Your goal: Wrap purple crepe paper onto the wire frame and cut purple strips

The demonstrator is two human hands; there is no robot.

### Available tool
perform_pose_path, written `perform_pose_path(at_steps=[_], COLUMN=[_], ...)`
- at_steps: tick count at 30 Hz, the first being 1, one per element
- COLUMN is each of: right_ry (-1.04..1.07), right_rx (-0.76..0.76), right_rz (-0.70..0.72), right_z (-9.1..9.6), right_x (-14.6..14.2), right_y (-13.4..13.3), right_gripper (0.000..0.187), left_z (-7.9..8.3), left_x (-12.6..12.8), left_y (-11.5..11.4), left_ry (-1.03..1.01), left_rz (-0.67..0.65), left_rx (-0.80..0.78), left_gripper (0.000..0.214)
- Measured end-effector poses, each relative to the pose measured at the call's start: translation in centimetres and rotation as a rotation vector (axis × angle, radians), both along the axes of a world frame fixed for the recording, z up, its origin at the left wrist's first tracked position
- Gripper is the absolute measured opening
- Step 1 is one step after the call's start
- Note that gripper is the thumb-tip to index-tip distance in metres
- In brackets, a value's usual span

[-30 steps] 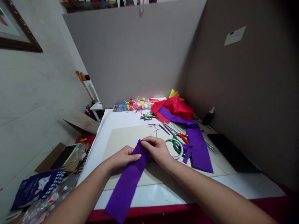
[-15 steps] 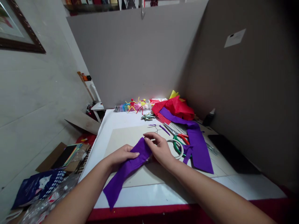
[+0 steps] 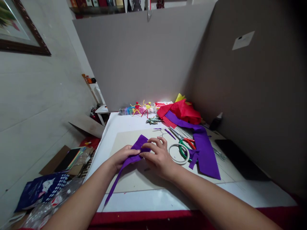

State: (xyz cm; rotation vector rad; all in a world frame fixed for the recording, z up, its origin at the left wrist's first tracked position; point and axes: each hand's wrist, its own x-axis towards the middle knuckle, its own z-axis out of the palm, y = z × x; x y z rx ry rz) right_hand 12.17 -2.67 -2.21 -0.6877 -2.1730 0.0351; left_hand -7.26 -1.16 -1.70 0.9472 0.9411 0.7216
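Two hands — left (image 3: 123, 158), right (image 3: 158, 158) — gripping purple strip (image 3: 141, 145); scissors (image 3: 184, 143) near.

The purple strip (image 3: 140, 147), broad and flat a moment ago, is now gathered into a fold between the 2 hands. Its loose end has narrowed to a thin twisted tail (image 3: 114, 182) reaching past the pale board's (image 3: 134, 182) edge. The right hand (image 3: 159, 158) has slid down, fingers spread over the fold, just beside the left hand (image 3: 122, 158).
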Motion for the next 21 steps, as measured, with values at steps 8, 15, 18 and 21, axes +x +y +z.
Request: perform_pose_path(at_steps=[8, 15, 18, 21], right_ry=[0.077, 0.201, 0.252, 0.314], right_rx=[-0.077, -0.241, -0.306, -0.392], right_rz=[-0.016, -0.034, 0.005, 0.054], right_z=[0.0, -0.5, -0.5, -0.4], right_x=[-0.1, -0.3, -0.3, -0.4], right_y=[0.2, 0.4, 0.5, 0.5], right_gripper=[0.018, 0.018, 0.017, 0.012], left_z=[0.3, 0.3, 0.1, 0.0], left_x=[0.3, 0.1, -0.2, -0.7], left_y=[0.0, -0.2, -0.2, 0.0], left_ry=[0.008, 0.034, 0.037, 0.044], left_rz=[0.015, -0.005, -0.017, -0.037], left_rx=[-0.027, -0.021, -0.005, 0.008], left_gripper=[0.031, 0.049, 0.052, 0.052])
